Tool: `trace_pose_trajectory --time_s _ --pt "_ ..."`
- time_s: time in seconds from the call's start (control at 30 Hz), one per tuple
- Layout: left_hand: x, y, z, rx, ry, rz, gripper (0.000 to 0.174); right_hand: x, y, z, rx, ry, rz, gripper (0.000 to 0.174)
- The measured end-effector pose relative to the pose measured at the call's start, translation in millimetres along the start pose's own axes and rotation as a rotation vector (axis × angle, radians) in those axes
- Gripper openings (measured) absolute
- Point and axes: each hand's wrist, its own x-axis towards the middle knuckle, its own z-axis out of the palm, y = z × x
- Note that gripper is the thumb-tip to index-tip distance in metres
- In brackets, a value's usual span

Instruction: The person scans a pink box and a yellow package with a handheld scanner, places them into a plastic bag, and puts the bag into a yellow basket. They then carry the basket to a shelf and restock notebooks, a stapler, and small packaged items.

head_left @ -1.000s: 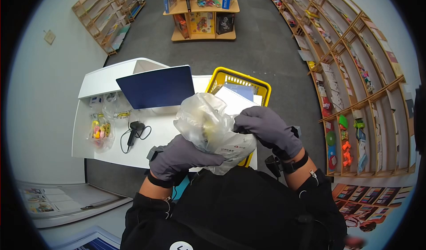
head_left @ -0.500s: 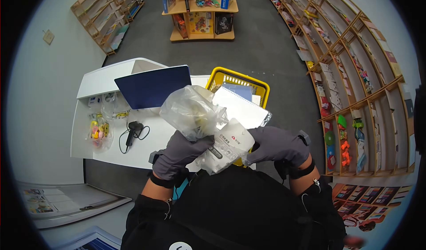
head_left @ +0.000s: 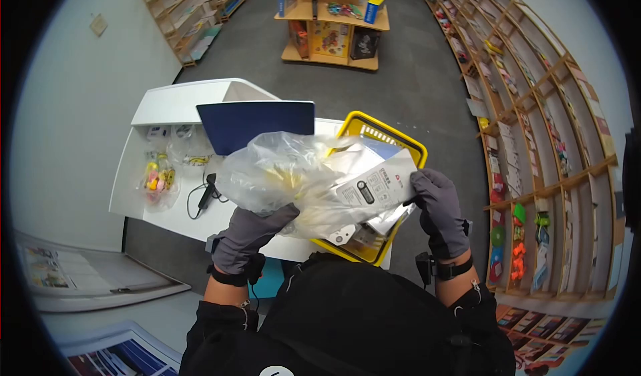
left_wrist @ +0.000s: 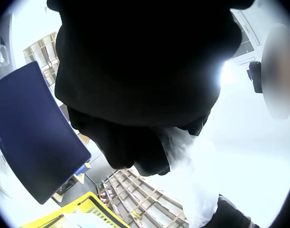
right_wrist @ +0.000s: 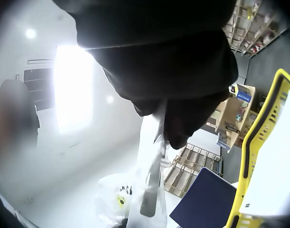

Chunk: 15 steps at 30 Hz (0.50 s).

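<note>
A crumpled translucent plastic bag (head_left: pixel 260 172) with something yellowish inside hangs over the near end of the yellow basket (head_left: pixel 422 152). My gloved left hand (head_left: pixel 252 237) grips its lower edge, thumb toward the middle. On the right, my gloved right hand (head_left: pixel 441 210) pinches the end of a white printed packet (head_left: pixel 384 186), which shows a dark oval picture and small text. The packet's left end overlaps the bag. Seen from the right wrist, the packet (right_wrist: pixel 148 183) hangs edge-on below dark fingers. In the left wrist view, the bag (left_wrist: pixel 190 178) trails from under the left hand (left_wrist: pixel 135 142).
Notebooks and other goods fill the basket. A dark blue screen (head_left: pixel 257 126) stands on the white counter (head_left: pixel 173 102). Left of it lie a black handheld scanner (head_left: pixel 209 190) and a bag of colourful toys (head_left: pixel 159 181). Shelves (head_left: pixel 541 136) line the right wall.
My right hand has moved up and to the right, drawing the packet's end away from the left hand. The bag is spread wider, and the head view has shifted slightly.
</note>
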Motion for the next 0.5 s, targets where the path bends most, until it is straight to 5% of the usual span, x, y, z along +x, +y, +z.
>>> trace_pose_trajectory --time_s 0.07,0.23,0.33,0.5 --pt "-8.5 -7.9 -15.4 0.011 0.075 0.018 0.05 12.4 1.7 9.8 0.2 -0.012 0.105 0.031" --pt "-11.9 -16.5 -31.0 -0.319 0.044 -0.109 0.05 34.1 -1.9 52.3 0.18 -0.159 0.284 0.037" --pt "-3.8 -25.5 -31.8 -0.36 -0.063 -0.143 0.05 44.4 6.4 92.4 -0.356 -0.34 0.147 0.052" --pt "10.6 -9.1 -36.5 -0.37 -0.232 -0.157 0.048 51.1 14.5 111.6 -0.592 -0.41 -0.001 0.064"
